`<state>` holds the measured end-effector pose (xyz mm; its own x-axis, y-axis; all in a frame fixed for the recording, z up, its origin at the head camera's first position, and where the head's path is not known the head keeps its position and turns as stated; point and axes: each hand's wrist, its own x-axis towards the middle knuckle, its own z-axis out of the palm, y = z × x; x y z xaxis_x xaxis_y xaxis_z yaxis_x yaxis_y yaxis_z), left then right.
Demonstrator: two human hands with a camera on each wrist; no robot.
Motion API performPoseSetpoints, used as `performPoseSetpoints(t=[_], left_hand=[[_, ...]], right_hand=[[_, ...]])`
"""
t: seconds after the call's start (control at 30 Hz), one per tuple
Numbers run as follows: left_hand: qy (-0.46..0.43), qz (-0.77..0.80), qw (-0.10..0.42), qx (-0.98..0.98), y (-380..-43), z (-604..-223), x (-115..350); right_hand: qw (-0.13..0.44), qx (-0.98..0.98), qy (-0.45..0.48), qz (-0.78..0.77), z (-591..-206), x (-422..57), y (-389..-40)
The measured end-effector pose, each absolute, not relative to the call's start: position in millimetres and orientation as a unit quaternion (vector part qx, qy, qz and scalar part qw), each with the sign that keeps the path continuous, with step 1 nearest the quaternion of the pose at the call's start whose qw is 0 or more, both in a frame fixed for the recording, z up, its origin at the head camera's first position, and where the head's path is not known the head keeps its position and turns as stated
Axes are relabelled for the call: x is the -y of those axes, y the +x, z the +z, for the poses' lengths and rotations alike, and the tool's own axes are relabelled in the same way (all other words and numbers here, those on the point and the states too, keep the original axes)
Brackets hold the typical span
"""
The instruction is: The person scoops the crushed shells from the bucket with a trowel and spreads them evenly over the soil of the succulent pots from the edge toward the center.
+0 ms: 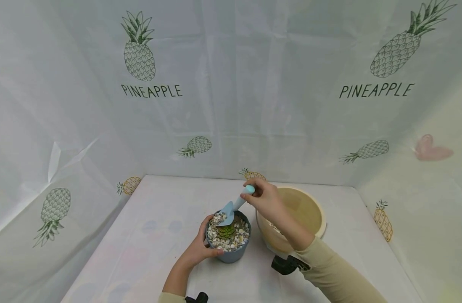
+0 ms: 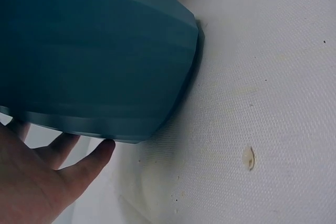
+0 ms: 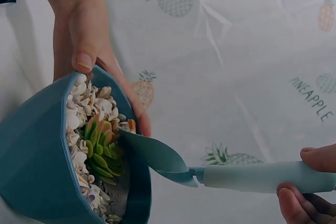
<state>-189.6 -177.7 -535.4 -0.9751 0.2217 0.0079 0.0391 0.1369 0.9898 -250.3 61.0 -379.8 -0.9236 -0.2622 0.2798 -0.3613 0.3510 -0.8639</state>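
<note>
- One pot (image 1: 231, 256), holding one succulent (image 1: 226, 231).
- Pale shells (image 1: 237, 241): too many and too crowded to count.
- One trowel (image 1: 228, 213), at the pot's 12 o'clock.
- One basin (image 1: 300, 206), between the pot's 2 and 3 o'clock.
- Two hands: one left hand (image 1: 198, 251) at the pot's 8 o'clock, one right hand (image 1: 267, 201) between its 1 and 2.
- Two sleeves (image 1: 338, 267) and two black wrist mounts (image 1: 285, 265).
- One white-covered table (image 1: 170, 244).
- Eight pineapple prints (image 1: 139, 59) in the head view: five green, three orange.
- Two "PINEAPPLE" words (image 1: 151, 91), at the head view's 10 and 2 o'clock.
- One pink heart (image 1: 432, 150), at the same view's 3 o'clock.
</note>
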Motion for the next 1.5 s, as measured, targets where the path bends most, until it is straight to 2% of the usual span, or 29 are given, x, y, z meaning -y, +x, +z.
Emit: performPoseSetpoints(t=[0.3, 0.67, 0.87, 1.27, 1.5], left_hand=[[0.086, 0.659, 0.071, -0.744, -189.1, -535.8, 178.3], [0.077, 0.658, 0.072, -0.746, -188.8, -535.9, 176.9], [0.07, 0.656, 0.071, -0.748, -188.4, -535.1, 176.3], [0.094, 0.67, 0.078, -0.732, -189.0, -535.9, 176.7], [0.095, 0.663, 0.078, -0.738, -189.2, -533.9, 178.4]], right_hand=[[0.048, 0.817, 0.219, 0.531, -379.6, -61.2, -240.1], [0.004, 0.809, 0.246, 0.533, -375.9, -68.7, -230.4], [0.008, 0.815, 0.256, 0.521, -372.6, -69.5, -229.8], [0.039, 0.817, 0.214, 0.534, -377.5, -70.7, -242.7], [0.022, 0.811, 0.209, 0.546, -374.3, -78.2, -239.7]])
